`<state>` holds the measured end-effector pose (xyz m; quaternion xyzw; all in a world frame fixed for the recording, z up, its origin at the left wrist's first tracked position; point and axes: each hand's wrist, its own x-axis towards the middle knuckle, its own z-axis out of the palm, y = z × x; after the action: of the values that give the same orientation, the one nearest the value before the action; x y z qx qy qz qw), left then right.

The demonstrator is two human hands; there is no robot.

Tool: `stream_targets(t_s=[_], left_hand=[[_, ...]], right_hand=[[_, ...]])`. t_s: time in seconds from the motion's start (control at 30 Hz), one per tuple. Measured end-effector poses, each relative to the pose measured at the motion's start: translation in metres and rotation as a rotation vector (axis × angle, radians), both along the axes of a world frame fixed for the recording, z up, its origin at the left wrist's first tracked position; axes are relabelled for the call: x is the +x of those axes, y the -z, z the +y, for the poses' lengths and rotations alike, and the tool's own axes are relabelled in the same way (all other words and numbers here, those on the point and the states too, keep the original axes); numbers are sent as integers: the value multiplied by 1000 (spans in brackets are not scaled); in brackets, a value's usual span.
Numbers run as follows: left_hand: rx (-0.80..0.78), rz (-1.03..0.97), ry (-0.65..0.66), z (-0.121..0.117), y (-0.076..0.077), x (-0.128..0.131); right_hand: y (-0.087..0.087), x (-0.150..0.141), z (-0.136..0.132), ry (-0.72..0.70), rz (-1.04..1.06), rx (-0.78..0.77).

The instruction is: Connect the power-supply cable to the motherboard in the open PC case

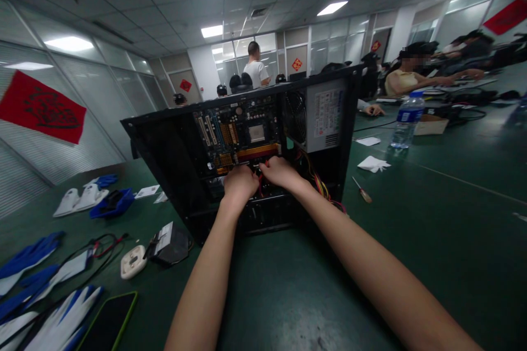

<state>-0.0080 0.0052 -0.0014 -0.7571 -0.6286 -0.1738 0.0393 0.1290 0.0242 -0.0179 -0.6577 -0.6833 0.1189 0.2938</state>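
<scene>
An open black computer case [156, 145] stands on the table in front of me, its inside facing me. Both my hands reach into its lower middle, below the motherboard [242, 120]. My left hand [241, 184] is closed, knuckles up, and its fingertips are hidden. Close beside it, my right hand [281, 171] is closed in a pinch, with a bit of red cable [260, 182] showing at its fingertips. Above the hands are yellow and red memory slots [258, 152]. A power supply [327, 115] with a fan fills the upper right, and coloured wires [321, 184] hang below it.
On the left lie blue-and-white gloves [66, 318], a phone [109, 322], a heatsink fan [169, 244], a white bracket [133, 262] and a blue tray [112, 203]. On the right are a screwdriver [362, 191], tissue [373, 163] and a water bottle [407, 120]. Other people sit beyond.
</scene>
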Motion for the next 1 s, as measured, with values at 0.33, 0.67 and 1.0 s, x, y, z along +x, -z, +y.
stream_targets(t_s=[0.33,0.67,1.0], left_hand=[[-30,2,22,4,-1,4],[-54,-81,36,7,0,2],[-181,-204,64,15,7,0]], right_hand=[[-2,-1,0,-27,24,-68],[-4,-5,-2,41,382,-78],[-3,-9,-2,1,925,-474]])
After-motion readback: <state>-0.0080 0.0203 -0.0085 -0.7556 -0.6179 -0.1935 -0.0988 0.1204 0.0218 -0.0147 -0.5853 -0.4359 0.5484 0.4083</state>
